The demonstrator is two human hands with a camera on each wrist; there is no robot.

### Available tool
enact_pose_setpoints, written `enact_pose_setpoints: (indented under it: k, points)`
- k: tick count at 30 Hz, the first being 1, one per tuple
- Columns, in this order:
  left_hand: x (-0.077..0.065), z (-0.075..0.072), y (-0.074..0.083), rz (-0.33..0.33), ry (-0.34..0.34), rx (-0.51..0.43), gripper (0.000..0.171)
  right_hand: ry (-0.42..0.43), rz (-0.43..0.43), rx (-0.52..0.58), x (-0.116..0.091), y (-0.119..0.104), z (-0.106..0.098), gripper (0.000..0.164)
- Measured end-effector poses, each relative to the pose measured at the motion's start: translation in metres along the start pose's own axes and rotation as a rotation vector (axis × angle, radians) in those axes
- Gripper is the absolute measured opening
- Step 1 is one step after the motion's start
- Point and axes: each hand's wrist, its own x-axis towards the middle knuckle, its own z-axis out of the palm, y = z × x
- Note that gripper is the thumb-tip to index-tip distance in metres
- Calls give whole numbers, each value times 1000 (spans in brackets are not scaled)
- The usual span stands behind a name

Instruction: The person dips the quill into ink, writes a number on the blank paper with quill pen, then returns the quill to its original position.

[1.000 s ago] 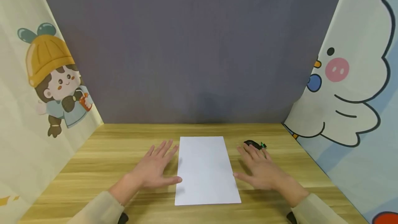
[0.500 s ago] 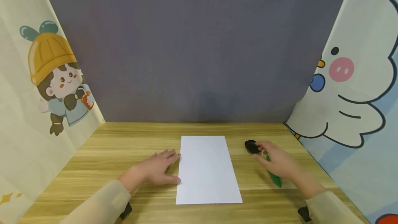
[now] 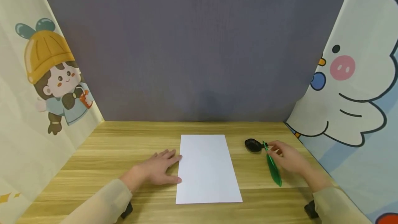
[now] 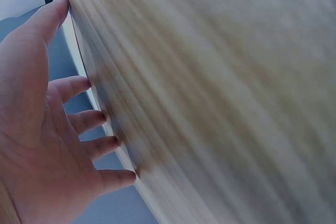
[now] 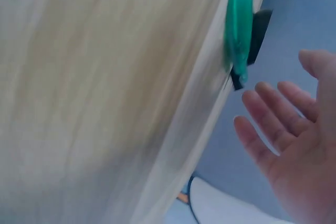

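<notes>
Green piece, step: judged to be handling at the narrow end of the translucent green, leaf-shaped piece (image 3: 274,170); whether a grip is being taken or released cannot be told from this moment.
Green piece, next move: if lifting is required, bring thumb and index finger together on the narrow end, taking care not to drag the glossy black oval piece with a short stub (image 3: 253,145).
Green piece, location: on the bench, to the right of the white rectangular paper sheet (image 3: 207,168) and apart from it.
Green piece, appearance: slim, smooth, broad in the middle, tapering towards the near end; narrow end crosses the black stub. Joined or merely overlapping: cannot tell.
Right hand (image 3: 290,159): fingers loosely curved, thumb clear of them, no hold visible. Fingertips lie just beside the narrow end; the right wrist view shows a gap.
Paper sheet: flat, long side running away from the person, no marks visible.
Left hand (image 3: 158,171): fingers extended, thumb spread; index fingertip and thumb tip at the left edge of the sheet, nothing gripped.
Bench (image 3: 133,139): light wood-grain surface.
Backdrop: plain dark grey panel (image 3: 192,47) behind the bench.
</notes>
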Motion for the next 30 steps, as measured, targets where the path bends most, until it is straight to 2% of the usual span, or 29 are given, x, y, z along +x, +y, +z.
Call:
enact_pose_setpoints:
  k: [5, 10, 19, 26, 30]
  points:
    - [-1, -2, 1, 5, 0, -2, 97, 15, -41, 1, 4, 14, -2, 39]
    - [-2, -2, 0, -1, 0, -8, 97, -36, -53, 12, 10, 24, -3, 26]
    - [-2, 1, -1, -15, 10, -15, 96, -117, -91, -40, 20, 23, -2, 31]
    - [0, 2, -1, -12, 9, -19, 96, -128, -92, -82, 23, 20, 0, 32]
    - [1, 2, -2, -6, 11, -17, 96, -117, -121, -121, 23, 21, 0, 31]
